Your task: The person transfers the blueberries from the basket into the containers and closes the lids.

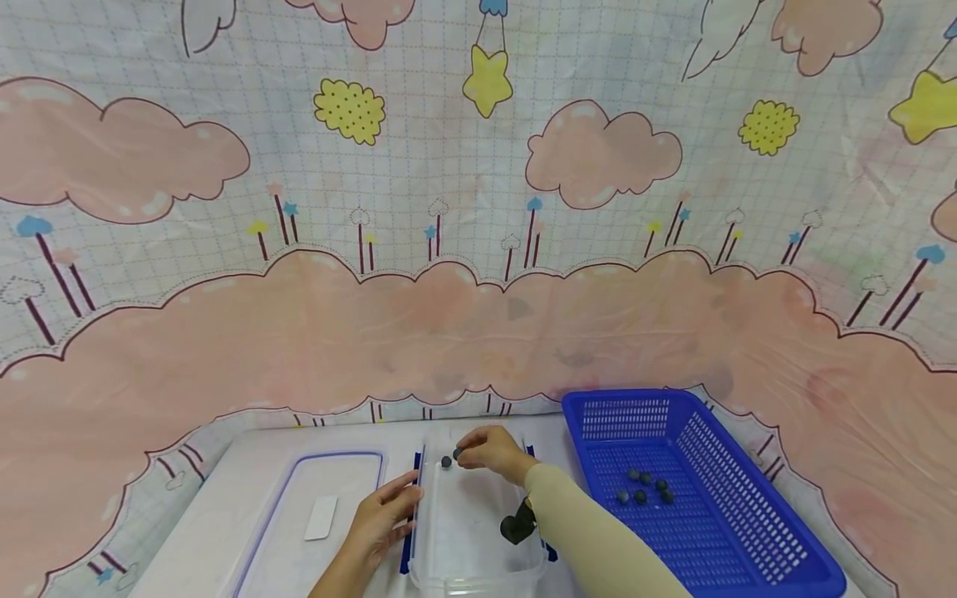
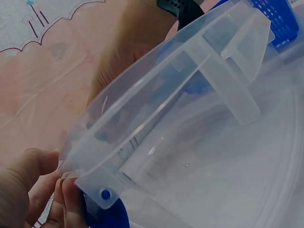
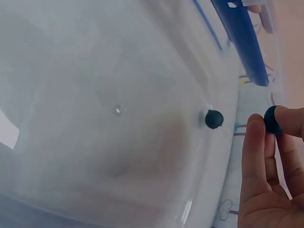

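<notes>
Between thumb and fingertips, my right hand [image 1: 495, 453] pinches a blueberry [image 3: 271, 119] above the far end of the clear plastic box [image 1: 467, 527]. A second blueberry [image 3: 214, 119] lies inside the box near its far wall. My left hand [image 1: 380, 517] grips the box's left rim, its thumb and fingers on either side of the edge in the left wrist view. Blue latches [image 3: 247, 45] hang at the box's sides. The right forearm covers part of the box's right side in the head view.
A blue perforated basket [image 1: 755, 477] stands to the right, with several more blueberries [image 1: 640, 497] on its bottom. To the left lies a blue-edged lid [image 1: 272, 519] bearing a small white rectangular piece [image 1: 321, 517]. Behind the white table hangs a patterned cloth [image 1: 478, 332].
</notes>
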